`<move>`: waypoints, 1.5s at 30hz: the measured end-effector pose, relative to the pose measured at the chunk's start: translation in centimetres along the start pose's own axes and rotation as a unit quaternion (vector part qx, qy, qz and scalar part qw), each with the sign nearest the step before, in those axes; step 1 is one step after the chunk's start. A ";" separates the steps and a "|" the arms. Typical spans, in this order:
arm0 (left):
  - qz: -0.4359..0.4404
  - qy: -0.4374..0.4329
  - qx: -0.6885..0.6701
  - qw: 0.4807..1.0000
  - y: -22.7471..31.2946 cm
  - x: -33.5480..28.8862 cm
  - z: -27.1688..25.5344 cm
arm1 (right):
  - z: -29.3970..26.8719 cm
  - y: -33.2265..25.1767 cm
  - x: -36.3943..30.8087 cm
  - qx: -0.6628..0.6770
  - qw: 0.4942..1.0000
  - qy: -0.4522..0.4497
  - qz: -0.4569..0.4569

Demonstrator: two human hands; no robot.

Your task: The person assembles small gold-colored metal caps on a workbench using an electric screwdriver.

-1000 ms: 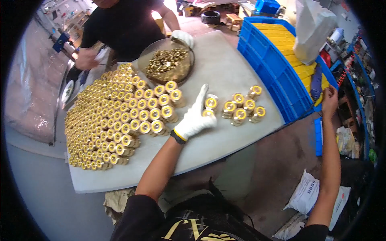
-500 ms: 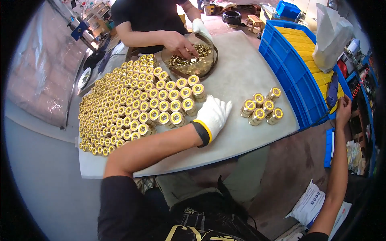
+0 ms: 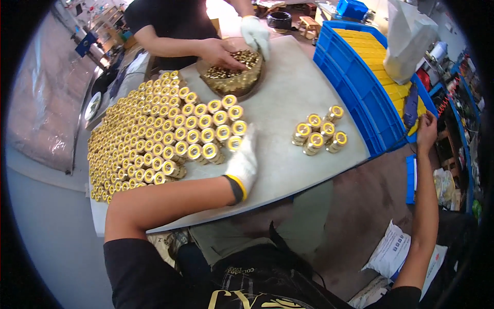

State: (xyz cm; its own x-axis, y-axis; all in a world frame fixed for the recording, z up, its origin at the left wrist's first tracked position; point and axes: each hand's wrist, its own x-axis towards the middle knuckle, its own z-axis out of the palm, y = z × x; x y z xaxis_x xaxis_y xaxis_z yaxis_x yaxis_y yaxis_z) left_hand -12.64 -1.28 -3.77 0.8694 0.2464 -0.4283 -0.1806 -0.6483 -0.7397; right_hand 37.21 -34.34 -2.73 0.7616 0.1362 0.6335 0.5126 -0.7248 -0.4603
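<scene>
My left hand (image 3: pixel 244 166), in a white knit glove with a yellow and dark cuff, lies along the right edge of a big block of upright metal cylinders (image 3: pixel 193 136) with yellow-ringed tops. Its fingers reach out straight beside the outermost cylinders and seem to touch them; the thumb is hidden. Bare, my right hand (image 3: pixel 426 132) is at the near right corner of a blue crate (image 3: pixel 334 77), fingers bent, close to a purple hand tool (image 3: pixel 410 105). What those fingers grip cannot be made out. A small group of similar cylinders (image 3: pixel 315 143) stands apart on the right of the table.
Across the white table (image 3: pixel 288 77), a co-worker has a bare hand (image 3: pixel 222 54) in a bowl (image 3: pixel 231 82) of small gold-coloured pieces and a gloved hand (image 3: pixel 256 33) beside it. Yellow pieces (image 3: pixel 363 49) and a white bag (image 3: pixel 406 46) are in the crate. Sacks (image 3: pixel 388 252) lie on the floor.
My left hand has moved left against the cylinders, its fingers straighter. My right hand stays by the crate corner. The co-worker's gloved hand has come down beside the bowl. The view has shifted slightly.
</scene>
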 end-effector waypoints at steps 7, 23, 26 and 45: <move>0.001 0.277 -0.636 0.720 -2.8 3.6 -2.2 | -1.1 -1.3 -0.6 0.050 0.998 0.011 0.021; 0.074 0.221 -0.865 0.444 -1.2 8.4 -0.4 | 0.3 7.7 3.0 0.082 0.995 -0.048 -0.008; 0.044 0.235 -0.828 0.508 -1.0 5.3 2.0 | 2.4 4.8 1.9 0.089 0.992 -0.083 0.023; 0.074 0.282 -0.813 0.504 2.4 -1.4 1.1 | 2.1 7.0 3.1 -0.035 0.998 -0.054 0.000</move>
State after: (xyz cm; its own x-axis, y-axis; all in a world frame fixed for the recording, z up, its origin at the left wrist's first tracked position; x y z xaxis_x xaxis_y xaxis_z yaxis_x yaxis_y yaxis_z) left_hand -14.77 -2.43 -5.54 0.9769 0.1626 0.1389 -0.0457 -0.4759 0.8783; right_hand 44.02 -37.53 -5.28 0.8017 0.2060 0.5611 0.4871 -0.7692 -0.4136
